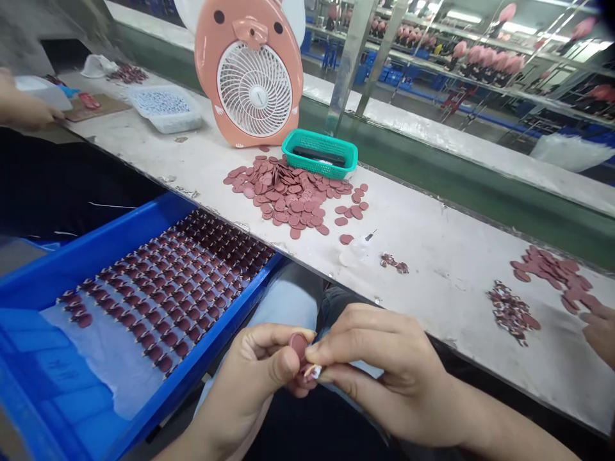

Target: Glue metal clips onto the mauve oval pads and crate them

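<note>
My left hand [259, 371] is closed around a small reddish-pink oval piece [298, 346], held upright between thumb and fingers over my lap. My right hand [379, 362] pinches at the lower edge of that same piece, where a tiny pale part [314, 371] shows between the fingertips. Both hands sit below the table's front edge. A heap of the same pink oval pieces [293, 195] lies on the worn white table [432, 256]. To my left, a blue tray [52, 269] holds several neat rows of darker finished pieces [168, 288] on a white sheet.
A pink pig-shaped fan [252, 73] stands at the back with a teal basket [320, 153] beside it. A small glue bottle [355, 250] lies near the front edge. Smaller piles [552, 269] lie far right by another person's hand [600, 333]. Another person's hand [24, 109] works far left near a white tray [166, 109].
</note>
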A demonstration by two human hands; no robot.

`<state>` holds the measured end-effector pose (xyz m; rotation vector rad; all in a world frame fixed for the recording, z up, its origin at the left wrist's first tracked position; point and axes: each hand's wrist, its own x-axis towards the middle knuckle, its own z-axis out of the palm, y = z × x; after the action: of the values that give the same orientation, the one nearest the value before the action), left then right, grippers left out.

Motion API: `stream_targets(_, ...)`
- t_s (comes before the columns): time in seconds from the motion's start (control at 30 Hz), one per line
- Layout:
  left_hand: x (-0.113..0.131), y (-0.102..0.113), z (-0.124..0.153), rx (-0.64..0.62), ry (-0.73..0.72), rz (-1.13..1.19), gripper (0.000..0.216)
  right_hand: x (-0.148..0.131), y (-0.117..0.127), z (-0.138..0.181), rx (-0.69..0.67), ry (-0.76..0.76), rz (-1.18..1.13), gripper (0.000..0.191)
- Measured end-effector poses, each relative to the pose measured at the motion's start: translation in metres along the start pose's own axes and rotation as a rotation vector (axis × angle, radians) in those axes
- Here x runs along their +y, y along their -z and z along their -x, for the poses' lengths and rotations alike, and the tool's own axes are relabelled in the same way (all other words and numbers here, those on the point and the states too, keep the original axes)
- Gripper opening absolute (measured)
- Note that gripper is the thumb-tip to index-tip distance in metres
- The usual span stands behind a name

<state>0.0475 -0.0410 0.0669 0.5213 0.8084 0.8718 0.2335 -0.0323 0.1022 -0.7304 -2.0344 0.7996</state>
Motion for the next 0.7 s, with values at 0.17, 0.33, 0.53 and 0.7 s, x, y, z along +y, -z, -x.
stream_targets(0.17, 0.000, -0.006, 0.000, -0.008, 0.005, -0.021, 0.034, 0.000, 0.001, 0.004, 0.037, -0.003, -0.002, 0.016)
stream_targets(0.33, -0.004, -0.004, -0.003, -0.005, 0.033, -0.041, 0.033, 0.000, 0.006, 0.007, 0.047, -0.018, 0.006, 0.015)
stream_targets(0.53, -0.008, -0.001, -0.013, -0.025, 0.068, -0.013, 0.031, 0.010, 0.007, 0.009, 0.068, -0.027, -0.011, 0.017)
stream_targets(0.7, -0.011, 0.003, -0.025, -0.029, 0.125, -0.008, 0.035, 0.020, 0.004, 0.010, 0.064, -0.072, -0.002, 0.018)
